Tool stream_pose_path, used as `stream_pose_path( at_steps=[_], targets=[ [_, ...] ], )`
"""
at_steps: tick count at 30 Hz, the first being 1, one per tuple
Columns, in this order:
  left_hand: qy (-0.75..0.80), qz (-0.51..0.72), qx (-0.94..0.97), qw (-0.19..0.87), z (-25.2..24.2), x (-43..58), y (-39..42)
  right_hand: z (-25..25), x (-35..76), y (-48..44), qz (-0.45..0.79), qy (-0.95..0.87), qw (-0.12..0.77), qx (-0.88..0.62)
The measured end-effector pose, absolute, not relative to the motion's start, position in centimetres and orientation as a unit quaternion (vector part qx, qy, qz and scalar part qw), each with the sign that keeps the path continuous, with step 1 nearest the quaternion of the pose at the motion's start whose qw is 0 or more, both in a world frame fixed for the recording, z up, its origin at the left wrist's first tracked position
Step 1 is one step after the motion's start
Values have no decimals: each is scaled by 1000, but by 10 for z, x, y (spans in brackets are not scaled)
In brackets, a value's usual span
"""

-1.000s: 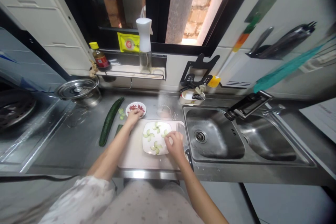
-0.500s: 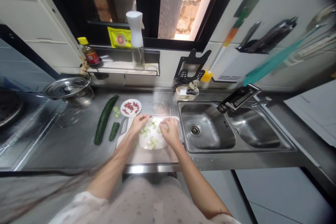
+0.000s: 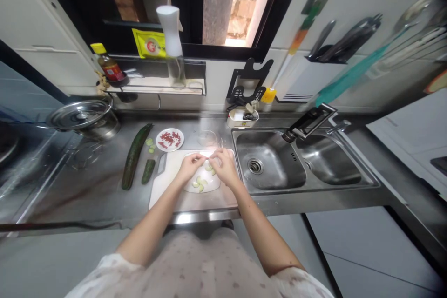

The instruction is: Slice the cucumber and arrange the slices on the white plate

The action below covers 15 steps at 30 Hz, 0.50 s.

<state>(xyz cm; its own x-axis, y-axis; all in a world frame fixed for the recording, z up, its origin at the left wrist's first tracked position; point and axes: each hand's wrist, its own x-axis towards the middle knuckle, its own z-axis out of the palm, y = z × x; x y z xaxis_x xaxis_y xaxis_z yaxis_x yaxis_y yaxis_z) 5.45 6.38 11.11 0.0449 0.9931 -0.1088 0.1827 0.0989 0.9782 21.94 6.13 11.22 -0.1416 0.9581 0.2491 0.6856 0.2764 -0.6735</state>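
A white plate [image 3: 188, 188] lies on the cutting board [image 3: 162, 191], with pale green cucumber slices [image 3: 199, 184] grouped on it. Over its back part my left hand [image 3: 191, 165] and my right hand [image 3: 223, 165] meet, fingertips pinched close together. Something small and red shows between them, too small to name. Left of the board are a long cucumber [image 3: 135, 157], a short cucumber piece [image 3: 148, 171] and a few thin slices [image 3: 150, 145]. A small white plate [image 3: 169, 139] behind the board carries red bits.
Right of the board is a double steel sink [image 3: 268, 160] with a black faucet [image 3: 303, 123]. A lidded pot [image 3: 87, 118] stands at the back left. A small utensil holder [image 3: 242, 118] sits behind the sink's left edge.
My hands have come together over the back of the plate, where they were apart before. The camera view has shifted slightly.
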Motion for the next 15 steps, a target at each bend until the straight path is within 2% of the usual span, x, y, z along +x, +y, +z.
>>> stream_pose_path(
  at_steps=[10, 15],
  targets=[
    [545, 396, 547, 497, 110, 59, 64, 110, 223, 62, 221, -726, 326, -564],
    [582, 381, 553, 457, 95, 56, 65, 98, 235, 66, 204, -737, 307, -566]
  ],
)
